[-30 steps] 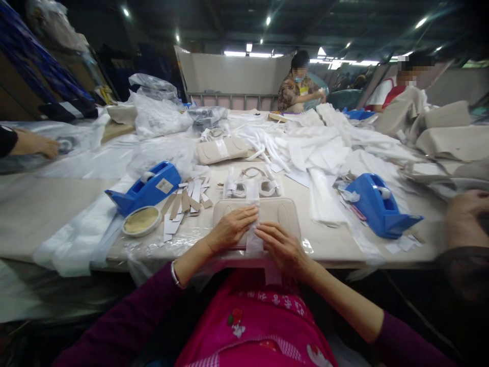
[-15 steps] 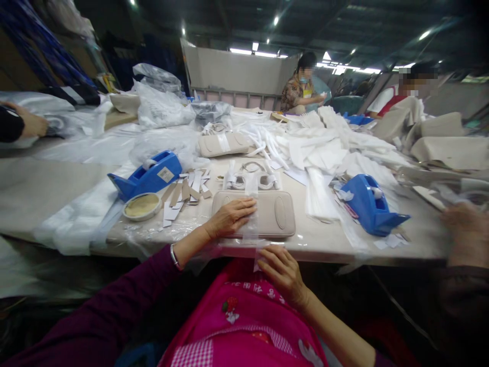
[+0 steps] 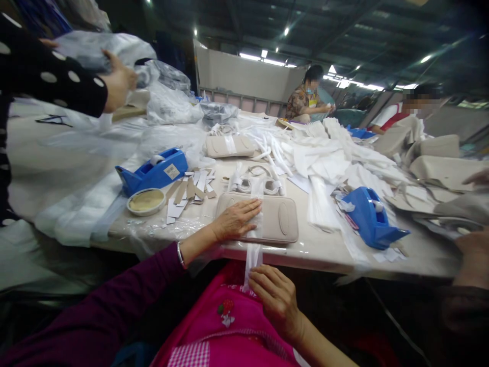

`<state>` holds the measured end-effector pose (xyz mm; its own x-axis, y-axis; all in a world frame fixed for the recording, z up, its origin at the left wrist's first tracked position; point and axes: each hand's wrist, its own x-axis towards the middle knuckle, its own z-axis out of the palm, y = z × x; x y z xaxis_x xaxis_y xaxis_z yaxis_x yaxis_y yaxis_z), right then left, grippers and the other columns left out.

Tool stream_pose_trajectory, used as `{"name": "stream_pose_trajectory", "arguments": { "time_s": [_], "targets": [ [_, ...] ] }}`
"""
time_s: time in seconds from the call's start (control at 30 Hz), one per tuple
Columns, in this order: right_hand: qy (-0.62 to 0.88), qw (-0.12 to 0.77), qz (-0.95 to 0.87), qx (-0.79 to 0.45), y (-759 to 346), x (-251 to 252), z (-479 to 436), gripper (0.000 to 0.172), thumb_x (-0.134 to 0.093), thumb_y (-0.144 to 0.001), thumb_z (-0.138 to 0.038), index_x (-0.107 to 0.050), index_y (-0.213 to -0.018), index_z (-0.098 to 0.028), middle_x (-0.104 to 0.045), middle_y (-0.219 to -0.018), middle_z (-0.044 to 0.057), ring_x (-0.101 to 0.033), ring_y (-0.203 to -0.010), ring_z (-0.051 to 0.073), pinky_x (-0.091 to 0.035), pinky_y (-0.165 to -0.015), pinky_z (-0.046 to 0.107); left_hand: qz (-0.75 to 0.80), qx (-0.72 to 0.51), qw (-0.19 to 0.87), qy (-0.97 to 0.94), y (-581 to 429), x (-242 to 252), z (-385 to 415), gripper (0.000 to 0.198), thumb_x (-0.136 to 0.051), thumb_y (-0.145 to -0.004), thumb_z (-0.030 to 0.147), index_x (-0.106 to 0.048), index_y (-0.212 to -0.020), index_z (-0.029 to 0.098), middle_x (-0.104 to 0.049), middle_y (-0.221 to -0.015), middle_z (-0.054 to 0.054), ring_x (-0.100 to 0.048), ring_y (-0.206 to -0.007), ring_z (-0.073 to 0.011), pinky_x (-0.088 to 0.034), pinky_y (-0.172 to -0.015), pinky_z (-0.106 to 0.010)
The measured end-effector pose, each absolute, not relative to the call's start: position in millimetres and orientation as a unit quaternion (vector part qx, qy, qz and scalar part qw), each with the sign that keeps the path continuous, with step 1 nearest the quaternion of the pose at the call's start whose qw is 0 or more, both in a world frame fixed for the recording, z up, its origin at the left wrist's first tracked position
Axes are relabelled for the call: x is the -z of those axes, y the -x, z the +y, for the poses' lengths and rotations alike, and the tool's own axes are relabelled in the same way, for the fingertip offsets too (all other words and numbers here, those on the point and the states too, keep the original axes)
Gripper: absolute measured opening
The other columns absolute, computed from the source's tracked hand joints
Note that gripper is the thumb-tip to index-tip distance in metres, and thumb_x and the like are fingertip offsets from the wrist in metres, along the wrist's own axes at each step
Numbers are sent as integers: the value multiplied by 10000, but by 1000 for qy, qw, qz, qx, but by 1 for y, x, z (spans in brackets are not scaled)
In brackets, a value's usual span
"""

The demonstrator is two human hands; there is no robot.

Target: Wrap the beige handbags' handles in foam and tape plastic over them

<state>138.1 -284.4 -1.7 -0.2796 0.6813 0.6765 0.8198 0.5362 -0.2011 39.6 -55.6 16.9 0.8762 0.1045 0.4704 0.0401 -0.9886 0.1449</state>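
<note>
On the near table's (image 3: 321, 247) edge, how's the bag (image 3: 277, 206)?

Flat under the open left hand (image 3: 239, 218); the right hand (image 3: 275, 293), apart, pinches the strip's (image 3: 253, 256) near end.

Best handling?

Probably steady pressure, strip drawn straight.

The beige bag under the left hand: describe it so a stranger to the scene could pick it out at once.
Start at the big table, then its near edge, just beyond the pink apron. The beige bag lies there between two blue tape dispensers. Unlike the similar bag farther back, it has the left hand resting on it.
</note>
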Motion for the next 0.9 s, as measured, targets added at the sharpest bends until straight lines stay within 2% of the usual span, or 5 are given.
{"name": "stream_pose_trajectory", "arguments": {
  "time_s": [0.2,0.4,0.53,0.67,0.9],
  "targets": [
    [472,388,-786,92,-130,-16,-289,207,-492,-886,-12,-634,-964,-141,-706,-896,66,-631,-925,181,-506,-851,353,57,-231,44,-970,-42,-15,-56,565,-521,-923,347,-397,-1401,73,-320,-1517,-173,-236,-1438,-246,-245,-1191,-406],
    [510,447,-735,18,-139,-62,-254,245,-492,-877,-9,-658,-915,-185,-663,-898,46,-603,-852,155,-472,-743,292,69,-229,38,-970,-41,-17,-62,553,-514,-924,344,-400,-1390,68,-318,-1517,-178,-241,-1433,-257,-251,-1181,-413],
    [594,473,-651,-1,-162,-74,-199,176,-574,-876,-115,-690,-794,-219,-604,-825,14,-571,-797,144,-441,-722,271,78,-257,53,-962,-40,-15,-63,482,-521,-886,211,-451,-1340,66,-428,-1436,-176,-336,-1373,-276,-285,-1160,-420],
    [654,445,-612,8,-185,-67,-150,130,-645,-818,-179,-698,-707,-220,-544,-700,-8,-538,-743,152,-403,-703,271,59,-281,104,-952,-35,-15,-62,311,-491,-851,121,-561,-1153,100,-580,-1219,-130,-475,-1230,-232,-325,-1138,-386],
    [695,373,-614,-13,-199,-49,-119,183,-572,-810,-155,-690,-688,-224,-538,-721,-18,-525,-703,123,-369,-654,244,121,-305,167,-930,-29,-11,-62,174,-457,-861,87,-501,-1018,148,-578,-1088,-104,-536,-1083,-209,-446,-1006,-353]
  ]
}}
